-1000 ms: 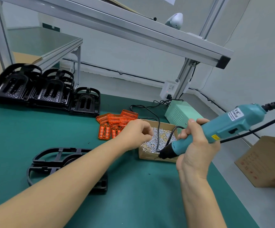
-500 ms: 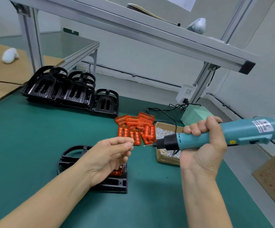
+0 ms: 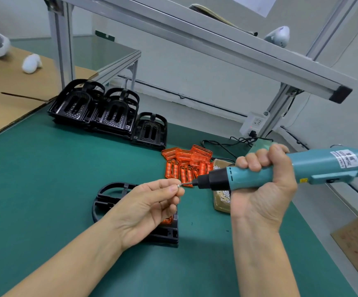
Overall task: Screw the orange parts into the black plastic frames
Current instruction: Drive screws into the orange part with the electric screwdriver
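1. Since the earlier frames, my left hand [image 3: 150, 207] has left the cardboard box of screws [image 3: 222, 202] and come up in front of me, and my right hand [image 3: 263, 189] has swung the teal electric screwdriver [image 3: 302, 168] level to meet it.
2. Left thumb and forefinger pinch a small silver screw [image 3: 179, 185], set right at the bit tip; the other fingers curl loosely below.
3. My right hand is wrapped fully round the driver's barrel, the black nose pointing left at the pinch.
4. Directly under the left hand lies the black plastic frame [image 3: 114, 194] on the green mat [image 3: 45, 179]. An orange part [image 3: 167, 220] shows in it just below my fingers; I cannot tell whether any screw already holds it.
5. Beyond the bit tip sits the pile of loose orange parts [image 3: 186, 166], with the screw box just behind my right hand.
6. Far beyond the left hand, stacked black frames [image 3: 101, 110] wait at the back of the mat; none shows orange.
7. My judgement: early going. This screw still needs loading and driving, and the stacks and pile remain.
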